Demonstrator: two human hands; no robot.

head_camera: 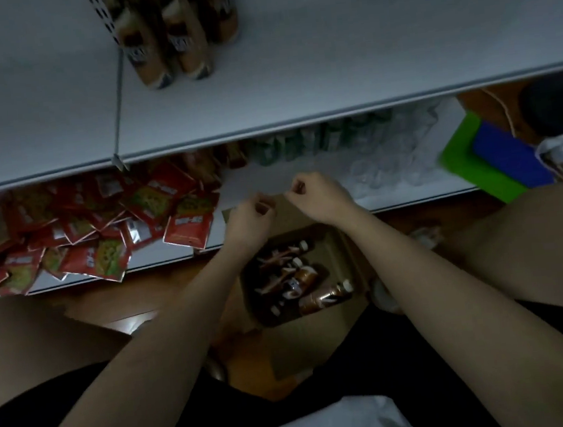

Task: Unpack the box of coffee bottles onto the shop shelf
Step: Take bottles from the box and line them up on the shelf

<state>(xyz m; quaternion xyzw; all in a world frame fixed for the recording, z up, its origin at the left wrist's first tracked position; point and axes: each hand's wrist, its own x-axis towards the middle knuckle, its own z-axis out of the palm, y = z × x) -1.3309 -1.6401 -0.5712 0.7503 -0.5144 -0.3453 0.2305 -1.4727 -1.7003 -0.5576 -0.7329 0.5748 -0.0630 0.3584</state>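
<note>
An open cardboard box [344, 252] sits on the floor between my knees. Several brown coffee bottles [300, 277] with white caps lie jumbled inside it. My left hand [248, 218] and my right hand [318, 196] hover over the box's far side with fingers curled. Each hand pinches the upper edge of the far box flap [285, 213]. Three coffee bottles [166, 35] stand at the back of the grey upper shelf [326, 54], left of its middle.
The lower shelf [409, 197] holds a heap of red snack packets [85, 225], green packs [317, 137] and clear plastic items [399, 160]. A green and blue object [495, 161] and a white power strip [562, 145] with cables lie at right. My bare knees flank the box.
</note>
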